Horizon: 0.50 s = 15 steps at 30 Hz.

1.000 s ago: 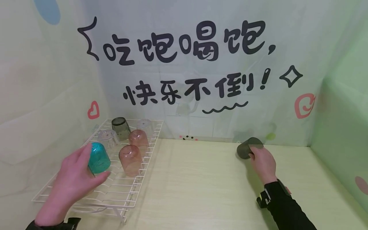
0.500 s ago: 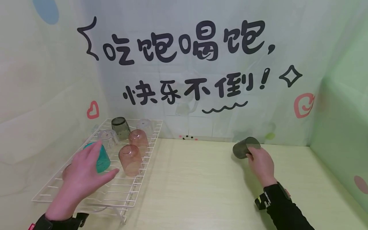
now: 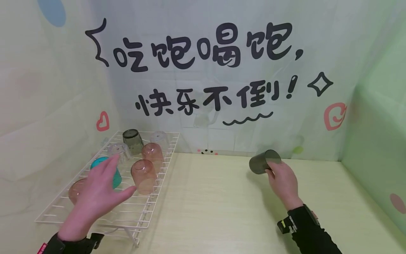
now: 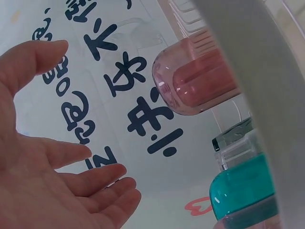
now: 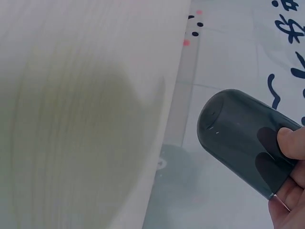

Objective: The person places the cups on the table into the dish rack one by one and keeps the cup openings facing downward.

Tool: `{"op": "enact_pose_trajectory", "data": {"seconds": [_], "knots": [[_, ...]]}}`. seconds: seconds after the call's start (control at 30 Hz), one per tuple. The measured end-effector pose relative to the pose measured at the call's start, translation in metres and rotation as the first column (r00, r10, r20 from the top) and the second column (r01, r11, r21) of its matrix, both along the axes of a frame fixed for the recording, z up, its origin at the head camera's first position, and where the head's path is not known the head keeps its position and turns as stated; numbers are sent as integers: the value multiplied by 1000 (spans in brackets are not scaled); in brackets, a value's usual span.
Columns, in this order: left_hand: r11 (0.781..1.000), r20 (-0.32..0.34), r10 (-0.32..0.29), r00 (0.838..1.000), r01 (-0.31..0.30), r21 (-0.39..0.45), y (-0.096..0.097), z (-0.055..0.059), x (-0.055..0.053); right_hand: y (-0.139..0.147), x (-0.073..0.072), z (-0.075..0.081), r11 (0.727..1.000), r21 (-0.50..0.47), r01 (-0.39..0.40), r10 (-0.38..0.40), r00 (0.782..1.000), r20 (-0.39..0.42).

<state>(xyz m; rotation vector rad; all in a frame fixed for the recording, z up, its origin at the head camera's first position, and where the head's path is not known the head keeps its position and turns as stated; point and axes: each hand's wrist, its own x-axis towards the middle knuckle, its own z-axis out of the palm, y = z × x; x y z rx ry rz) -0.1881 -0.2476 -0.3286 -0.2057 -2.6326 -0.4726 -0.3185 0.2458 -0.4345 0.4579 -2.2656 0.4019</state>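
Observation:
My right hand pinches a dark grey glass cup by its rim, thumb on one side and fingers on the other. The cup is tilted above the table, its base pointing left; the right wrist view shows the grey cup close up. My left hand is over the rack with its thumb spread from the fingers, holding nothing. Behind it, a teal cup stands upside down, partly hidden. A pink cup is left of this hand, and another pink cup is to its right.
A white wire rack stands at the left of the wooden table. Farther back on it are a grey cup, clear cups and a pink cup, upside down. A printed cloth wall closes the back.
My right hand has moved left with the grey cup, lifting it slightly. My left hand has shifted right, away from the pink cup at the rack's left, which now shows.

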Motion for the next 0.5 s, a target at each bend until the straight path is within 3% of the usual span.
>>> {"op": "enact_pose_trajectory", "data": {"seconds": [0.5], "knots": [[999, -5, -38, 999, 38, -9, 13, 1, -8, -28, 16, 18, 991, -14, -132, 130, 986, -107]]}}
